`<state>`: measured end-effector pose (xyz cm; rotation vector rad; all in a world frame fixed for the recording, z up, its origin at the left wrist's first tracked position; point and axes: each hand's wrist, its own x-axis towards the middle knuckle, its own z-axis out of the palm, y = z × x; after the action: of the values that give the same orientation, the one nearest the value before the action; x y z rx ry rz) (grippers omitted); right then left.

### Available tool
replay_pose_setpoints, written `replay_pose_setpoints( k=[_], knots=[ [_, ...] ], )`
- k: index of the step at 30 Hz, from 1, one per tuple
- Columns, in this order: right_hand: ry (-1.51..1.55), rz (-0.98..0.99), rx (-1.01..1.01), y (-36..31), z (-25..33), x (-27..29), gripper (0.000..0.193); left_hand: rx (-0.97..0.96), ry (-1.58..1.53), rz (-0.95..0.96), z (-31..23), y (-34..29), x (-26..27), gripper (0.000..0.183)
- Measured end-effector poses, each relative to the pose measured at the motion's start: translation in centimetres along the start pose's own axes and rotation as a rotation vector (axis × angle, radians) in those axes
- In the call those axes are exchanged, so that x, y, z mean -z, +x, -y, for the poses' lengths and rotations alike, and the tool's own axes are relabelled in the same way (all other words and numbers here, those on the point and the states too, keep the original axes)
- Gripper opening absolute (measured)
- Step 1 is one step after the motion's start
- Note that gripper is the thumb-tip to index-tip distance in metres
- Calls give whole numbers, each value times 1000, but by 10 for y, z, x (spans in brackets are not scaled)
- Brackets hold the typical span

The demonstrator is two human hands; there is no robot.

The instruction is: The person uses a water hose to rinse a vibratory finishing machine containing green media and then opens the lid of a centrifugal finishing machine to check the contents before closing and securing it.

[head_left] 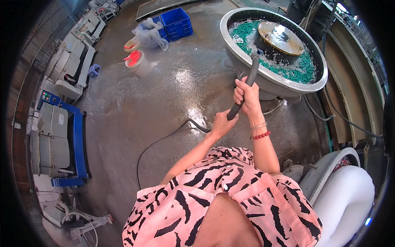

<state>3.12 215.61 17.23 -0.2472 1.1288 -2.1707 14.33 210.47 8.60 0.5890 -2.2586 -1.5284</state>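
Note:
A dark rubber hose (250, 75) runs through both of my hands. My right hand (247, 94) is wrapped round it near its outlet end, and my left hand (222, 124) grips it lower down. The outlet points over the rim of a round grey tub (264, 75), where water splashes among green pellets (284, 71). At the tub's centre stands a dark hub with a round, yellowish metal lid (281, 38). Behind my left hand the hose trails off to the floor on the left.
On the wet floor (164, 94) stand a white bucket (142, 68) with a red scoop, blue crates (176, 24) and a clear plastic bag (148, 35). Grey machines (53, 123) line the left side. Another tub (325, 173) and a thick white tube (349, 206) are close at my right.

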Motion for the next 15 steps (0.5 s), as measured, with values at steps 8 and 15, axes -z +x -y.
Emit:
replay_pose_setpoints(
  k=[8, 15],
  knots=[
    [8, 36, -1, 6, -2, 2, 23, 12, -52, -7, 8, 4, -5, 24],
    [2, 24, 5, 6, -2, 2, 23, -25, 1, -11, 13, 6, -5, 25]
  ],
)
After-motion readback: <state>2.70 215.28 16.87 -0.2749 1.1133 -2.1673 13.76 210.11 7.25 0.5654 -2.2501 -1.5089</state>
